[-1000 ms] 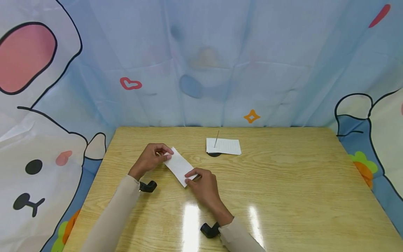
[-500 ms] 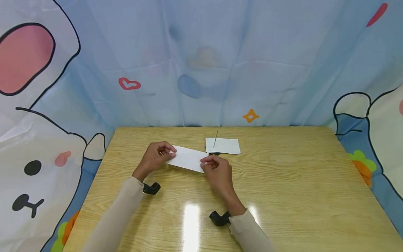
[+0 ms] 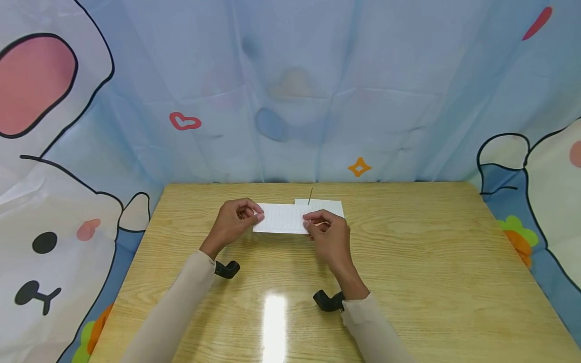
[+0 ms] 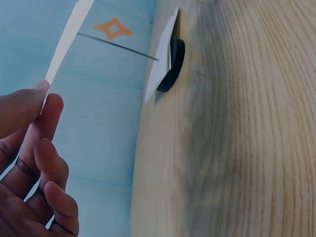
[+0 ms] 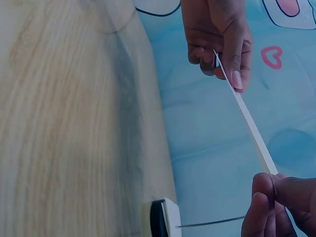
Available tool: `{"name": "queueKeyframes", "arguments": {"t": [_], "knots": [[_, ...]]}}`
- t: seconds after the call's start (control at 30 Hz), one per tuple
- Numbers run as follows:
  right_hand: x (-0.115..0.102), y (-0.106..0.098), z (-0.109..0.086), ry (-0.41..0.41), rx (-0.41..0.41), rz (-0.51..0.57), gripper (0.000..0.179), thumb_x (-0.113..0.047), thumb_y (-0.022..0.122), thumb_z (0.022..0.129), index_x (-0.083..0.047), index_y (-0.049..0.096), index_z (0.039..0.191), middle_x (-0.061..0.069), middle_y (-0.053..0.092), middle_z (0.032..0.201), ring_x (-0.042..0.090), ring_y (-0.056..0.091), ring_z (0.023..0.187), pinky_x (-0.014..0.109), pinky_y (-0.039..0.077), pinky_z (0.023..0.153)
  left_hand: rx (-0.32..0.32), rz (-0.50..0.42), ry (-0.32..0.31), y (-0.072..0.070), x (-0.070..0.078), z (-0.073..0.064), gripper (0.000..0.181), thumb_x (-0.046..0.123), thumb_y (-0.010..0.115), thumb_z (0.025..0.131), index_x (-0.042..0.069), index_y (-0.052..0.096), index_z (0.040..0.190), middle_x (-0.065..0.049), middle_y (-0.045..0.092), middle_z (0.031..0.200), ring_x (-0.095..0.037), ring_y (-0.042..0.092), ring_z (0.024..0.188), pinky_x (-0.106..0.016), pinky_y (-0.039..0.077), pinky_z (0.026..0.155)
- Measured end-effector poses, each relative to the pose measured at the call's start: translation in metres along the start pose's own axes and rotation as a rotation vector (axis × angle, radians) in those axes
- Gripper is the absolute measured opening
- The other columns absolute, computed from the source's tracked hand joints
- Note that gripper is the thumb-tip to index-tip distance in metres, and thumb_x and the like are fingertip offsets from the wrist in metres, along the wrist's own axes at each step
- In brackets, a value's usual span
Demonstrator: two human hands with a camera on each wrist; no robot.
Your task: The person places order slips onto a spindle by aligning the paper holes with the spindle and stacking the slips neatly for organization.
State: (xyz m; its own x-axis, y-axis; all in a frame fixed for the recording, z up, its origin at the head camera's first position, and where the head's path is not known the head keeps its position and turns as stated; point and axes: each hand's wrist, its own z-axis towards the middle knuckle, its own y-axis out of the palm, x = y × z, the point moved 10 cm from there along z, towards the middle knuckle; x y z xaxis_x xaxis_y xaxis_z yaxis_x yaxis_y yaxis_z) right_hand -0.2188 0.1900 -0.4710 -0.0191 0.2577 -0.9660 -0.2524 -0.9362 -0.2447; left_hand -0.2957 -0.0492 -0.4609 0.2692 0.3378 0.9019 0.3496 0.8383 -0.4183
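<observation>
A white slip of lined paper [image 3: 281, 219] is stretched level between both hands, raised off the table. My left hand [image 3: 232, 223] pinches its left end between thumb and fingers, and my right hand [image 3: 333, 238] pinches the right end. Just behind it stands a bill spike with a thin upright needle [image 3: 310, 195] and a round black base [image 4: 175, 66]. More paper slips [image 3: 329, 205] lie on that base, pierced by the needle. Seen from the left wrist, the needle's tip comes close to the edge of the held slip.
The wooden table [image 3: 408, 267] runs wide to the right and ends at a blue cartoon-print curtain [image 3: 290, 101] close behind the spike. Black wrist cameras [image 3: 328, 301] hang below both wrists.
Both hands have turned the slip from slanted to level and carried it rightward and away from the body. It now overlaps the spike's papers in the head view.
</observation>
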Motion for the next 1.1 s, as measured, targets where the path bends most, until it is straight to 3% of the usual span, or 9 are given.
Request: {"name": "queueKeyframes", "arguments": {"t": [0.17,0.23,0.3,0.6,0.87,1.1], "knots": [[-0.008,-0.011,0.007,-0.021,0.002,0.013,0.008,-0.004,0.078,0.097,-0.008,0.081,0.103,0.017,0.070,0.097,0.013,0.072,0.068,0.034,0.064,0.068,-0.001,-0.004,0.023,0.004,0.009,0.007,0.009,0.020,0.078,0.100,0.013,0.078,0.104,-0.008,0.070,0.084,-0.028,0.059,0.068,-0.030,0.047,0.063],[-0.011,-0.016,0.010,-0.029,-0.001,0.009,0.008,-0.005,0.078,0.097,-0.007,0.081,0.104,0.017,0.071,0.098,0.012,0.072,0.069,0.033,0.064,0.070,0.004,0.005,0.032,0.005,0.013,0.010,0.009,0.021,0.078,0.100,0.013,0.078,0.104,-0.006,0.070,0.084,-0.019,0.056,0.066,-0.029,0.047,0.063],[-0.015,-0.021,0.012,-0.038,0.003,-0.004,0.009,-0.006,0.078,0.097,-0.007,0.081,0.105,0.018,0.072,0.099,0.011,0.072,0.068,0.033,0.064,0.070,0.008,0.006,0.047,0.007,0.018,0.012,0.009,0.021,0.078,0.100,0.013,0.078,0.104,-0.006,0.070,0.083,-0.018,0.056,0.065,-0.029,0.047,0.062],[-0.027,-0.043,0.022,-0.061,0.026,-0.035,0.010,-0.007,0.078,0.097,-0.007,0.082,0.106,0.014,0.072,0.097,0.014,0.073,0.068,0.027,0.062,0.067,0.029,0.019,0.091,0.014,0.039,0.027,0.009,0.021,0.078,0.099,0.013,0.079,0.104,-0.009,0.071,0.085,-0.019,0.053,0.065,-0.030,0.045,0.063],[-0.037,-0.061,0.030,-0.076,0.047,-0.048,0.010,-0.007,0.078,0.097,-0.007,0.082,0.106,0.015,0.073,0.097,0.013,0.075,0.069,0.030,0.063,0.068,0.036,0.020,0.108,0.020,0.055,0.040,0.008,0.019,0.078,0.099,0.012,0.079,0.103,-0.009,0.071,0.085,-0.023,0.057,0.069,-0.033,0.048,0.067],[-0.042,-0.075,0.036,-0.097,0.068,-0.078,0.013,-0.011,0.077,0.099,-0.007,0.081,0.110,0.015,0.074,0.099,0.022,0.077,0.074,0.027,0.062,0.067,0.029,0.032,0.113,0.026,0.066,0.051,0.008,0.020,0.078,0.099,0.013,0.079,0.104,-0.007,0.072,0.087,-0.022,0.055,0.068,-0.033,0.047,0.066]]}}
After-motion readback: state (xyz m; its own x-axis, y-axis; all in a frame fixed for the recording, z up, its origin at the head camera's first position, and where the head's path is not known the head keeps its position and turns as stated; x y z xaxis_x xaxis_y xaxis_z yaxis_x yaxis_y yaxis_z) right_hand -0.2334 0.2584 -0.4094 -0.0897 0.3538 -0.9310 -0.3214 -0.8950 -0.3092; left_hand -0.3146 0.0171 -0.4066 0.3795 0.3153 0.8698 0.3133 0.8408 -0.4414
